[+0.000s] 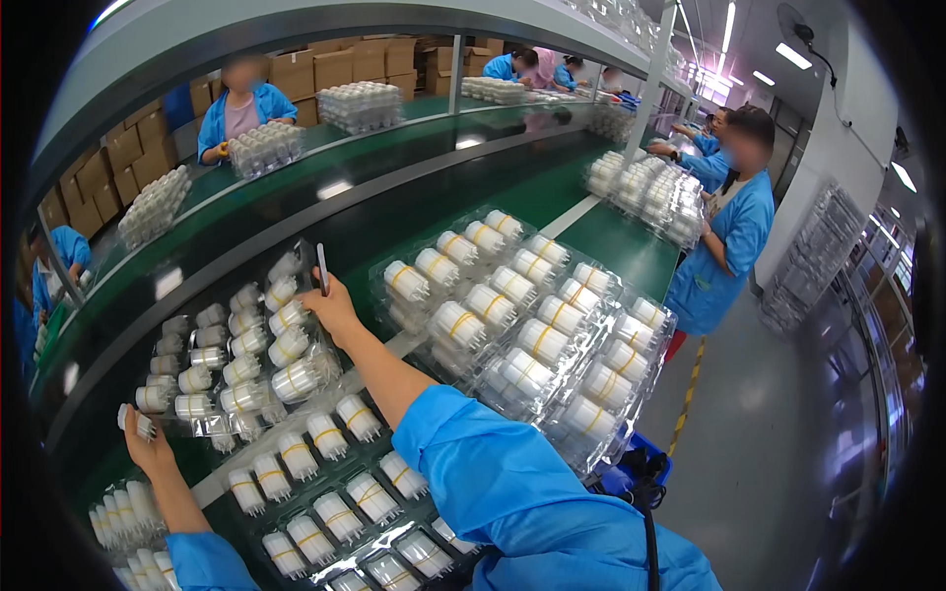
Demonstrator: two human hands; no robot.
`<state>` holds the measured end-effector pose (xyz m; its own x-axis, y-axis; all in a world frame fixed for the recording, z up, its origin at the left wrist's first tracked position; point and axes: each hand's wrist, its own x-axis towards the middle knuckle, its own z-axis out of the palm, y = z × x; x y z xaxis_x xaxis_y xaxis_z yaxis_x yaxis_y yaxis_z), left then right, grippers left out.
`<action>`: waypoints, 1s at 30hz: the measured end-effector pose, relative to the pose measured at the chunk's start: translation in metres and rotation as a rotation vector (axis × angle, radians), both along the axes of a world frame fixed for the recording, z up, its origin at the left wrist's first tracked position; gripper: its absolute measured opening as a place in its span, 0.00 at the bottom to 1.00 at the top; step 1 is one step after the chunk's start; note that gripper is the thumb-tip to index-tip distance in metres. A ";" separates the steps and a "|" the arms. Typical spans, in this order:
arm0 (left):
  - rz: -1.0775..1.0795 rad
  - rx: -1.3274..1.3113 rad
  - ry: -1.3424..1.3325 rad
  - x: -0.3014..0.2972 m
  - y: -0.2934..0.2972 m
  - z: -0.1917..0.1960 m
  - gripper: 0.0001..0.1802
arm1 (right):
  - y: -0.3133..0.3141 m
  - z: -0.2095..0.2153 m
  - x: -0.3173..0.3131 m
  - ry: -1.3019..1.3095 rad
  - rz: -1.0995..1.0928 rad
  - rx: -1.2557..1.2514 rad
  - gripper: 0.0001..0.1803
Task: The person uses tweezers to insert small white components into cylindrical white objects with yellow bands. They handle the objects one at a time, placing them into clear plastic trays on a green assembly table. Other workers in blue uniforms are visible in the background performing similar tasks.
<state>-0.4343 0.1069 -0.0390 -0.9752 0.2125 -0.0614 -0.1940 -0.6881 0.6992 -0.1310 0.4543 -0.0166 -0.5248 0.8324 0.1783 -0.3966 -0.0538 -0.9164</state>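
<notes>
White cylinder (138, 424) in left hand (148, 449), slim tool (322, 268) in right hand (335, 309)

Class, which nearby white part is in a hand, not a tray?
The white part gripped in the left hand; the other nearby ones sit in plastic trays.

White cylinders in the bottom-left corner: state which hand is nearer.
Left: the left hand is just above the white cylinders in the picture; the right hand is much farther up and right.
</notes>
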 end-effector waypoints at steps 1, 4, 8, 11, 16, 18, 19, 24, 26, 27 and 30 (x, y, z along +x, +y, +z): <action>0.002 -0.002 -0.017 -0.001 -0.002 0.000 0.19 | 0.002 -0.004 0.001 -0.059 -0.018 0.014 0.31; 0.042 0.001 -0.144 0.012 0.012 0.007 0.19 | 0.003 -0.017 0.015 -0.354 -0.113 0.104 0.27; 0.000 -0.006 -0.127 0.015 0.010 -0.004 0.15 | -0.017 0.003 0.045 -0.771 -0.252 0.293 0.31; -0.082 0.059 -0.125 -0.017 -0.013 -0.028 0.11 | -0.046 0.031 0.061 -0.945 -0.151 0.375 0.36; -0.149 0.020 -0.150 0.025 0.018 -0.012 0.10 | -0.040 0.043 0.110 -1.145 0.093 0.518 0.42; -0.096 0.044 -0.209 0.044 0.027 0.003 0.15 | -0.047 0.043 0.116 -0.949 0.090 0.333 0.30; -0.066 0.044 -0.201 0.051 0.028 0.014 0.15 | -0.047 0.039 0.116 -0.835 0.096 0.230 0.26; -0.088 0.040 -0.175 0.065 0.055 0.015 0.13 | -0.024 -0.013 0.099 -0.469 -0.126 0.057 0.10; -0.142 0.032 -0.138 0.024 0.014 -0.016 0.12 | -0.046 0.009 0.071 -0.387 -0.173 0.021 0.09; -0.173 0.020 -0.132 0.007 -0.002 -0.027 0.12 | -0.058 0.029 0.065 -0.508 -0.224 0.128 0.10; -0.299 -0.092 -0.191 0.017 0.010 -0.018 0.12 | -0.031 0.020 0.039 -0.601 -0.382 0.086 0.16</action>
<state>-0.4177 0.1171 -0.0573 -0.8398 0.4718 -0.2688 -0.5104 -0.5172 0.6870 -0.0925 0.4228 0.0034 -0.2279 0.9734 0.0233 0.2017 0.0706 -0.9769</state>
